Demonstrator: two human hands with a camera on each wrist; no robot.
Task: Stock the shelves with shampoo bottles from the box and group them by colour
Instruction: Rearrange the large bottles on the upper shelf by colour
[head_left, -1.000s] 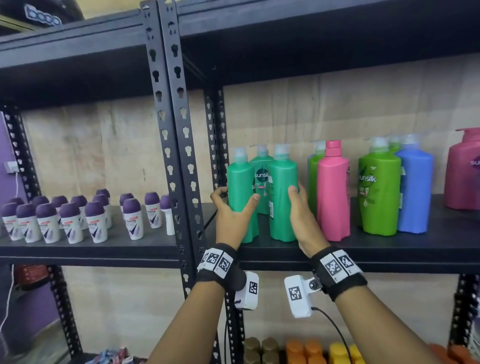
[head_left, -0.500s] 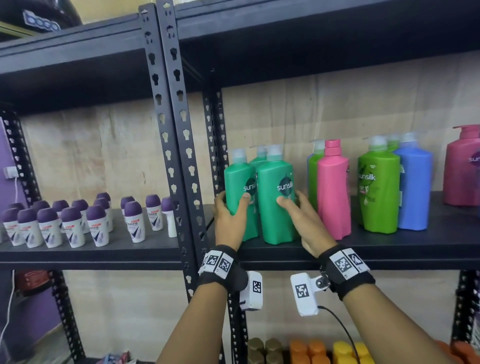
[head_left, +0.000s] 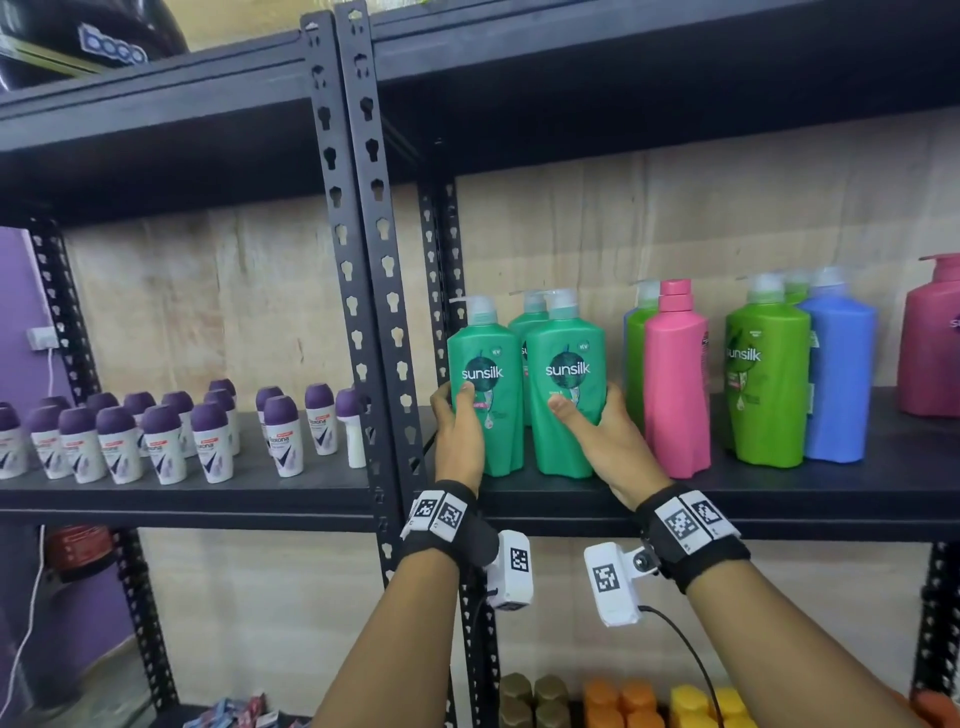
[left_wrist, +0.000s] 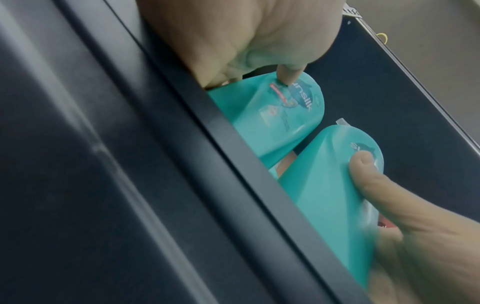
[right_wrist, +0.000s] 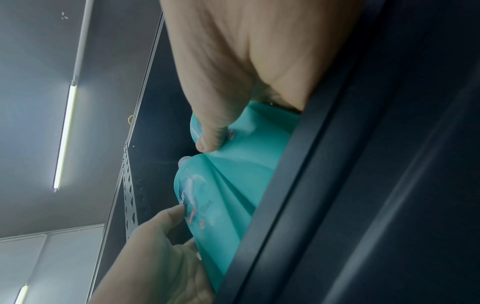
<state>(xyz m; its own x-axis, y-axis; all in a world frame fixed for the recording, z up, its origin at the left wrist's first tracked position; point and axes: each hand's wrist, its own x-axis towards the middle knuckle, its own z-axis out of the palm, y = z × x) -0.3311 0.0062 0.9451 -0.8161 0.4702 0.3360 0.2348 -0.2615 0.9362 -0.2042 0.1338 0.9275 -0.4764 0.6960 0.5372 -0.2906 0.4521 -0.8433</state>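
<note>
Two teal-green Sunsilk bottles stand side by side at the left end of the black shelf (head_left: 779, 499), labels facing me. My left hand (head_left: 456, 415) grips the left bottle (head_left: 491, 410), thumb on its label. My right hand (head_left: 597, 431) grips the right bottle (head_left: 569, 338) low on its body. A third teal bottle (head_left: 531, 325) stands behind them. In the left wrist view my left hand's thumb (left_wrist: 289, 79) presses the left bottle (left_wrist: 280, 123); the right bottle (left_wrist: 324, 185) is beside it. The right wrist view shows my right hand's thumb (right_wrist: 210, 139) on the right bottle (right_wrist: 254, 131).
To the right stand a lime-green bottle (head_left: 636, 374), a pink one (head_left: 678, 384), another lime-green one (head_left: 766, 384), a blue one (head_left: 839, 379) and a magenta one (head_left: 932, 348). The perforated upright post (head_left: 374, 291) borders my left hand. Purple-capped roll-ons (head_left: 166, 436) fill the left shelf.
Both hands have turned the two front teal bottles from edge-on to label-forward. The bottles now stand square beside each other, and my thumbs have shifted onto their fronts.
</note>
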